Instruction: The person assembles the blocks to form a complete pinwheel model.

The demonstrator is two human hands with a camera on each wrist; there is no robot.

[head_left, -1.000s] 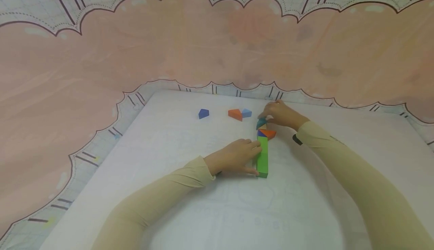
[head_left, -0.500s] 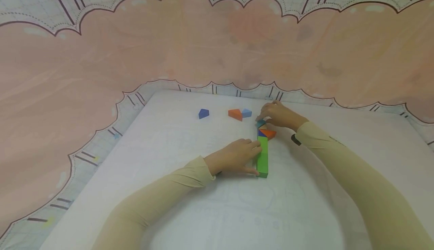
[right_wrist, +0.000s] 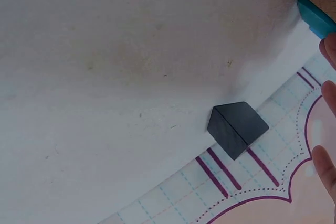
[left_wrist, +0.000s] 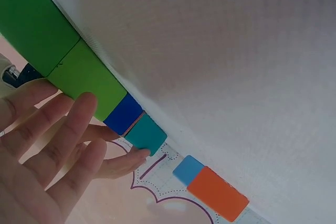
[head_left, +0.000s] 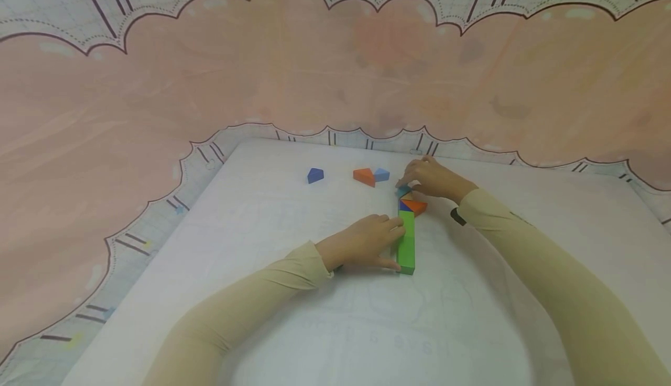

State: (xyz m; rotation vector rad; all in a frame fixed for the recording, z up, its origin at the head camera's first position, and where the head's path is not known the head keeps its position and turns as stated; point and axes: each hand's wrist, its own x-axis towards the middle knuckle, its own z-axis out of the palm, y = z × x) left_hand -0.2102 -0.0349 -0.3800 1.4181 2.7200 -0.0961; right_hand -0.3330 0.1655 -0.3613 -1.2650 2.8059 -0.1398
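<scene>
In the head view, my left hand [head_left: 367, 239] lies against the left side of a row made of green blocks [head_left: 406, 243]. Its fingers are fairly straight and spread in the left wrist view, touching the light green block [left_wrist: 89, 80]. Beyond the green come a small blue block [head_left: 405, 206], an orange wedge block [head_left: 416, 206] jutting right, and a tan piece [head_left: 407, 196]. At the far end my right hand [head_left: 432, 177] pinches a teal block [left_wrist: 147, 134] between thumb and finger. That hand partly hides the block from above.
A dark blue block [head_left: 315, 176] lies far left on the white table [head_left: 262, 199]. An orange block [head_left: 364, 177] touches a light blue one [head_left: 381, 174] left of the right hand. A dark grey block [right_wrist: 239, 128] shows near the table's back edge in the right wrist view.
A second ago my right hand was slightly further right; it has shifted a little left and turned the teal block slightly. Over the last half second, nothing visibly moved. My left hand has stayed still.
</scene>
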